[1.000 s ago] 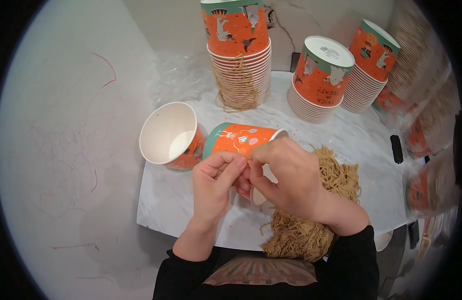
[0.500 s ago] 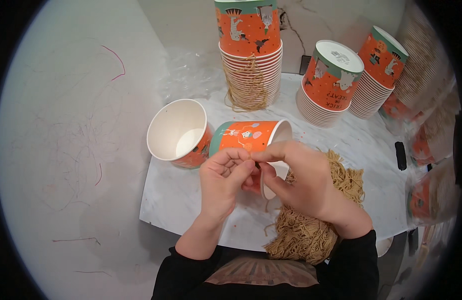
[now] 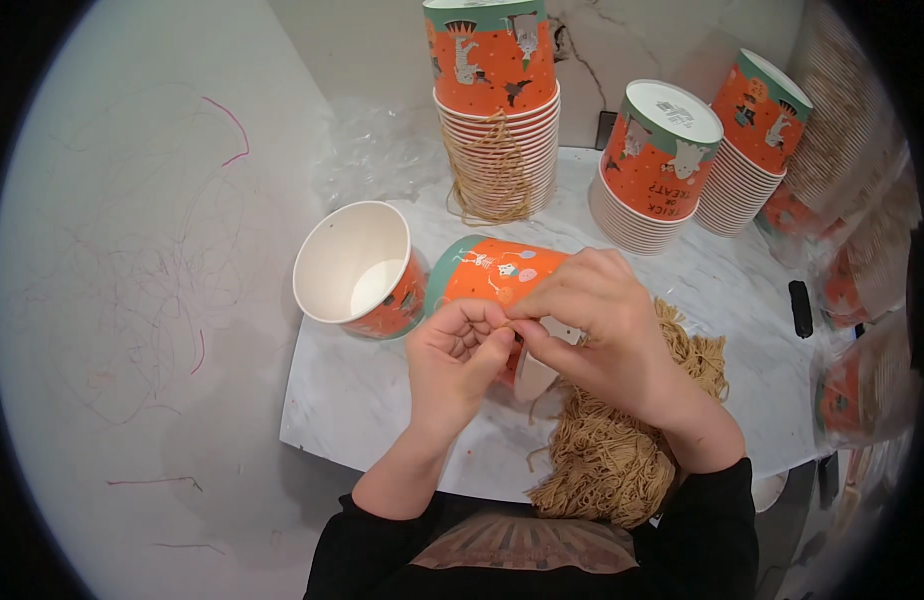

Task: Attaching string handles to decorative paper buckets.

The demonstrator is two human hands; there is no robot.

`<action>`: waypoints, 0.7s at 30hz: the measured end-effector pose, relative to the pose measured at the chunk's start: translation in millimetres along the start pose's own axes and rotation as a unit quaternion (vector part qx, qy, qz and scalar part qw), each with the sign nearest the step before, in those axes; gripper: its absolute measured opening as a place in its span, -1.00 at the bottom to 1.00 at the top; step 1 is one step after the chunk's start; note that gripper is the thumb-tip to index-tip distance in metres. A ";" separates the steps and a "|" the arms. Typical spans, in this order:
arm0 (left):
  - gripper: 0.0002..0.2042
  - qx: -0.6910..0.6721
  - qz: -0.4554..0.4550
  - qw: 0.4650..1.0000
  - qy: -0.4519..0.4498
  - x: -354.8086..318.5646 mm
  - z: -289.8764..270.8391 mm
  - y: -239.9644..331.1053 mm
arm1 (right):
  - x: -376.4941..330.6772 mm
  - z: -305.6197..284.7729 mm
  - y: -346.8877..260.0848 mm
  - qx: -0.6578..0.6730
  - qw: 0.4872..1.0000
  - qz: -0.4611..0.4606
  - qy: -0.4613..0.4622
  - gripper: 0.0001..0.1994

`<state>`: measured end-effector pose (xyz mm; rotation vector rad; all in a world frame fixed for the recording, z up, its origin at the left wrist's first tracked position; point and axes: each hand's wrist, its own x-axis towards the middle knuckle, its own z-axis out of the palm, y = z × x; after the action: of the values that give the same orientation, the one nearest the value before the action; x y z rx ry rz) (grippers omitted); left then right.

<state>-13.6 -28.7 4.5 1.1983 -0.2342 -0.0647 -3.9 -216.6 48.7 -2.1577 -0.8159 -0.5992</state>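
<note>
Over an orange and green paper tub lying on its side, my left hand and my right hand meet fingertip to fingertip. Both pinch closed; whatever sits between the fingertips is too small and hidden to make out. My right hand covers part of the tub's white rim. A large heap of tan string lies under and beside my right wrist, with a few loose strands near the tub. Left of the lying tub, a second paper tub stands tilted, its white inside showing.
A tall stack of nested tubs stands at the back, tan strings draped down its front. Two more stacks, a nearer one and a farther one, rise to the right. Crumpled clear plastic lies by the wall. A black object sits at the right.
My right hand has turned slightly, its fingers rising over the tub's rim. The lying tub has shifted a little. My fingertips stay together.
</note>
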 end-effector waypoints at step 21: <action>-0.79 0.009 -0.073 0.997 -0.026 8.5 -8.3 2.9 | 7.9 14.0 20.1 -0.087 0.985 -0.131 0.064 -0.76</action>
<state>-3.7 -21.5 5.6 1.2306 -0.1928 -0.2221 17.9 -213.4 35.5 -2.1555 -1.0177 -0.9647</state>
